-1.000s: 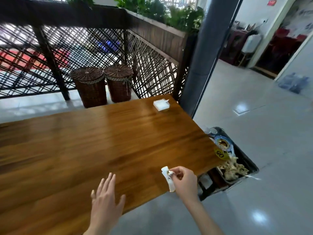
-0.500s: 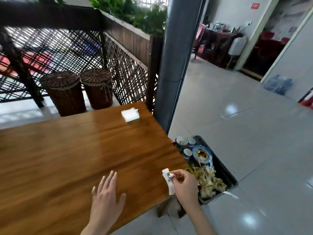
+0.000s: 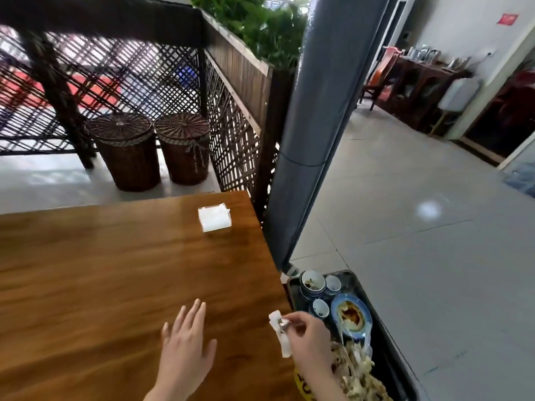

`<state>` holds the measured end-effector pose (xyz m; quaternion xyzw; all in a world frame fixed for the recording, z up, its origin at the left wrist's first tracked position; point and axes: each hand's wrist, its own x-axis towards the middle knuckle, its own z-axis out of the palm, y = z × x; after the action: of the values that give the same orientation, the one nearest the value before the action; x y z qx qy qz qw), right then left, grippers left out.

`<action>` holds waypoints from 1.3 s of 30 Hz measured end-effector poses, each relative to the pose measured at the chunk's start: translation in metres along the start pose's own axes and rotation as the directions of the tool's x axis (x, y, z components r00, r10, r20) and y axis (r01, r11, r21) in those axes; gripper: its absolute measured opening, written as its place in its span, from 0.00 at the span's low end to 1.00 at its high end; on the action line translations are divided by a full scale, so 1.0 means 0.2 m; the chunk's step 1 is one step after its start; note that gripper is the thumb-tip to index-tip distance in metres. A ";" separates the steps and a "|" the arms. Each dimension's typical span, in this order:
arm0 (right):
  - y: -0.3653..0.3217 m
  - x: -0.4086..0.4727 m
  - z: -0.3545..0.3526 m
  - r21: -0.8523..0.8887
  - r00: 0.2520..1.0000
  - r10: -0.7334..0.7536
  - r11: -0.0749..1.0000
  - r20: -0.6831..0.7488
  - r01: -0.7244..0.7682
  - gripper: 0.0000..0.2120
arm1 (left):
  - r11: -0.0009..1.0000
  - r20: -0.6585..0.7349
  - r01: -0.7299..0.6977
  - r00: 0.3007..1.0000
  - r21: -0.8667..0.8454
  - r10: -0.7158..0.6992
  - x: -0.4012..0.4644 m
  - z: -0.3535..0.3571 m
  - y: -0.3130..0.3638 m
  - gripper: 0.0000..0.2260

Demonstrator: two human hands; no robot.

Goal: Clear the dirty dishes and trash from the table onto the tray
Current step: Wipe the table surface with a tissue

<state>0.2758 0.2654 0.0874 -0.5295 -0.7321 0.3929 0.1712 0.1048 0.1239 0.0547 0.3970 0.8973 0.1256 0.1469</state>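
Napkin-pinching right hand [image 3: 308,340] now nearer tray [image 3: 388,337]

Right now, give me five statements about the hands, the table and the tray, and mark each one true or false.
1. The right hand pinches a crumpled white napkin. True.
2. The left hand grips a cup. False: it is open with fingers straight, over the table, holding nothing.
3. The tray sits on top of the table. False: it sits lower, beside the table's right edge.
4. The tray holds blue-and-white bowls and a dirty plate. True.
5. A white stack of napkins lies near the table's far right corner. True.
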 end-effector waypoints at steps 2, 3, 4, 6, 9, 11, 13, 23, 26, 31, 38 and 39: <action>0.02 0.13 0.04 0.001 0.998 -0.020 1.000 0.059 0.020 0.14 | 0.998 0.001 0.054 0.999 0.014 -0.054 0.08 0.01 0.01 0.33; 0.03 0.20 0.07 -0.003 0.996 -0.028 1.000 0.088 0.028 0.12 | 0.996 0.001 0.084 0.996 0.020 -0.084 0.12 0.03 0.00 0.33; 0.03 0.26 0.09 -0.010 0.993 -0.037 0.999 0.108 0.039 0.11 | 0.993 0.002 0.114 0.994 0.024 -0.114 0.16 0.04 0.00 0.33; 0.04 0.41 0.16 -0.023 0.986 -0.080 0.996 0.148 0.085 0.10 | 0.983 -0.004 0.179 0.984 0.030 -0.179 0.23 0.08 0.00 0.32; 0.04 0.64 0.30 -0.022 0.967 -0.144 0.988 0.212 0.152 0.08 | 0.973 -0.015 0.220 0.976 0.068 -0.219 0.37 0.12 0.01 0.32; 0.02 0.80 0.41 -0.012 0.955 -0.184 0.981 0.233 0.192 0.06 | 0.969 -0.041 0.232 0.973 0.083 -0.229 0.47 0.16 0.00 0.31; -0.01 0.95 0.51 -0.008 0.948 -0.221 0.973 0.231 0.229 0.05 | 0.974 -0.086 0.214 0.974 0.077 -0.207 0.56 0.20 -0.03 0.31; -0.15 1.52 0.94 -0.103 0.936 -0.333 0.933 0.110 0.344 0.08 | 0.960 -0.193 0.273 0.947 0.060 -0.257 0.93 0.33 -0.42 0.32; -0.17 1.58 1.04 -0.130 0.939 -0.333 0.930 0.091 0.343 0.08 | 0.953 -0.184 0.295 0.943 0.068 -0.278 1.02 0.35 -0.50 0.34; -0.22 1.59 1.14 -0.114 0.923 -0.385 0.917 -0.001 0.382 0.08 | 0.957 -0.188 0.290 0.941 0.027 -0.281 1.04 0.37 -0.54 0.35; -0.35 1.56 1.28 -0.166 0.946 -0.323 0.935 -0.040 0.312 0.09 | 0.959 -0.189 0.284 0.942 0.014 -0.277 1.04 0.37 -0.55 0.36; -0.37 1.55 1.30 -0.169 0.945 -0.327 0.933 -0.026 0.318 0.09 | 0.959 -0.190 0.285 0.942 0.016 -0.276 1.04 0.37 -0.55 0.36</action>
<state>-0.0638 0.4356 -0.0728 -0.4248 -0.8337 0.2840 0.2093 -0.0764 0.2160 -0.0854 0.2548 0.9569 0.1204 0.0703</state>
